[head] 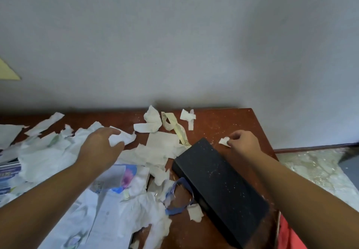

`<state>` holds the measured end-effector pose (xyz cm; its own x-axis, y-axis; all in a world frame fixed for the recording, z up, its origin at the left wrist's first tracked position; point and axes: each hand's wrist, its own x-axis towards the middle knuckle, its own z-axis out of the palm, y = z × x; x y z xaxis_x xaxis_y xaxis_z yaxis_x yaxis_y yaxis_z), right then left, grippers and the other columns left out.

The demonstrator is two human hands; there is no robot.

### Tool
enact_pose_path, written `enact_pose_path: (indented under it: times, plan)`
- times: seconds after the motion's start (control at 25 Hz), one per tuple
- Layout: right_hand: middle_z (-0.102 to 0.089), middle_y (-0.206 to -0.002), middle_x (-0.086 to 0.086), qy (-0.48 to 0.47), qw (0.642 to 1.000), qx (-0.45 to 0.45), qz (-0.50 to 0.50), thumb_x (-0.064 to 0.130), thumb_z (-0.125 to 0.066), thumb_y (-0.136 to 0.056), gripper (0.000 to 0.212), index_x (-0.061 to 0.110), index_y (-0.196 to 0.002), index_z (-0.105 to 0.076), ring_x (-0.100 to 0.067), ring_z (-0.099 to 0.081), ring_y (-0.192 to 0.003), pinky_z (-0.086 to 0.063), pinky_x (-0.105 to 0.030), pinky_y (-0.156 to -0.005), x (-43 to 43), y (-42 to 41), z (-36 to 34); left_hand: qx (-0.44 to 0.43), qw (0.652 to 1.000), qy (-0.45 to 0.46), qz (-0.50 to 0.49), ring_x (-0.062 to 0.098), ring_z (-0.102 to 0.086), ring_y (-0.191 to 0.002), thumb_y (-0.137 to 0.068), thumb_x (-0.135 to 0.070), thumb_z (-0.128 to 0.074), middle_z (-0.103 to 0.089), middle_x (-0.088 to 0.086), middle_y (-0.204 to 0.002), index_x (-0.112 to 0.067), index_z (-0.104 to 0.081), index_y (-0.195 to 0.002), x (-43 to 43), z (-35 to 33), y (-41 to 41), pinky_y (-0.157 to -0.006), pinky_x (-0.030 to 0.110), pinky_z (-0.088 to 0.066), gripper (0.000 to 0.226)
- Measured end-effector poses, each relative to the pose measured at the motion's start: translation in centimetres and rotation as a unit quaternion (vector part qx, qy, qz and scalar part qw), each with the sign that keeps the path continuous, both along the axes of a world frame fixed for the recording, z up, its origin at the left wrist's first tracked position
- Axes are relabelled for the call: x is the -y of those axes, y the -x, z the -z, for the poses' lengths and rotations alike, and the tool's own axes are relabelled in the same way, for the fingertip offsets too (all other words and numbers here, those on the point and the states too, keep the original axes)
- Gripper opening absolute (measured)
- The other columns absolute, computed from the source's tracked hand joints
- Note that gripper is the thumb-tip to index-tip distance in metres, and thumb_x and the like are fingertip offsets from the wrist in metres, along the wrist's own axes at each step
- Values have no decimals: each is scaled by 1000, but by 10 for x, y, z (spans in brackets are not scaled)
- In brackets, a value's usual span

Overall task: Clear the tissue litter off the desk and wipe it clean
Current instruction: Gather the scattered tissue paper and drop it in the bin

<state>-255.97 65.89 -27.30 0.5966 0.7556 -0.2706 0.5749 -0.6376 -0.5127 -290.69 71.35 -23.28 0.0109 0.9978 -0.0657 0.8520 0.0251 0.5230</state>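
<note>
Head view, looking down at both arms stretched over the brown counter (223, 121). The left hand (101, 145), centre-left of frame, has its fingers curled round a crumpled tissue (122, 138), lifting it off the heap. The right hand (244, 141), centre-right, pinches a small scrap (224, 141) between thumb and fingertips, just beyond the far end of the black box (219, 186). A two-handed sweep, it looks like: each hand works its own side, so neither has to cross the box.

Plenty of tissue litter (48, 155) left! It blankets the left and lower-left of the frame, with more torn pieces and a yellowish strip (174, 126) at the back edge by the wall. A blue loop (179, 196) lies among the shreds beside the box. White specks dust the wood and the box lid, so wiping looks a good way off.
</note>
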Motion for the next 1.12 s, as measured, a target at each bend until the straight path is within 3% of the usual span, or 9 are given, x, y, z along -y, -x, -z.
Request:
enact_pose_path:
  times: [0.12,0.28,0.36,0.44,0.52,0.64,0.76,0.92,1.12]
  plan:
    - [-66,-114,-7,60,996,18,-69,14,-59,-89,20,12,-107,-69,-24,-59,-103,-48,-34,-88,-38,-11,27,-7,999,16,-40,22,-53,-110,-87,-23,-61,-55,5,-130,-18,-59,-117,-22,11,-6,-91,33,-43,30]
    - [-65,-102,-8,119,986,64,-100,11,-54,-91,9,14,-93,-63,-22,-59,-88,-52,-36,-79,-52,-5,53,-33,997,41,-52,20,-54,-106,-87,-24,-61,-58,4,-125,-18,-59,-118,-45,28,-9,-88,31,-43,32]
    - [-66,-95,-11,107,988,64,-95,7,-52,-91,17,14,-76,-57,-22,-59,-84,-53,-37,-79,-63,-2,55,-72,994,54,-68,22,-54,-107,-85,-25,-60,-58,5,-124,-18,-58,-121,-59,37,1,-85,31,-43,36]
    - [-67,-98,-10,28,998,19,-50,1,-52,-88,19,13,-76,-60,-24,-60,-90,-52,-39,-84,-80,8,49,-127,985,94,-65,25,-50,-114,-82,-30,-61,-55,7,-128,-20,-51,-128,-74,48,17,-88,34,-43,48]
    - [-65,-105,-7,-53,997,-48,-10,-2,-53,-85,22,16,-84,-66,-24,-59,-98,-50,-42,-90,-104,26,40,-164,970,174,-32,30,-38,-129,-78,-45,-66,-41,10,-142,-22,-35,-141,-84,58,29,-101,40,-39,74]
    - [-62,-117,-8,-51,994,-47,-89,1,-57,-85,25,12,-104,-69,-27,-58,-104,-51,-38,-89,-139,65,33,-195,944,265,21,34,-4,-144,-67,-66,-67,-4,9,-157,-29,-4,-149,-85,66,29,-113,48,-19,110]
    - [-51,-135,-12,49,978,-4,-203,20,-67,-83,49,15,-130,-53,-30,-47,-123,-44,-39,-100,-159,95,36,-232,932,270,69,36,5,-144,-62,-71,-68,12,10,-157,-31,10,-148,-85,70,17,-113,53,-13,122]
    - [-6,-155,-20,200,932,36,-299,58,-75,-65,105,28,-148,-18,-41,-2,-142,-20,-48,-113,-154,119,37,-221,921,298,120,39,-11,-143,-56,-71,-72,16,14,-156,-31,17,-146,-92,83,5,-112,49,-27,132]
    - [12,-155,-19,224,870,62,-436,33,-84,-63,123,37,-148,5,-44,-7,-141,-32,-50,-109,-134,149,38,-288,917,213,173,34,-24,-137,-64,-52,-79,-15,14,-151,-30,15,-146,-89,89,-3,-104,45,-35,127]
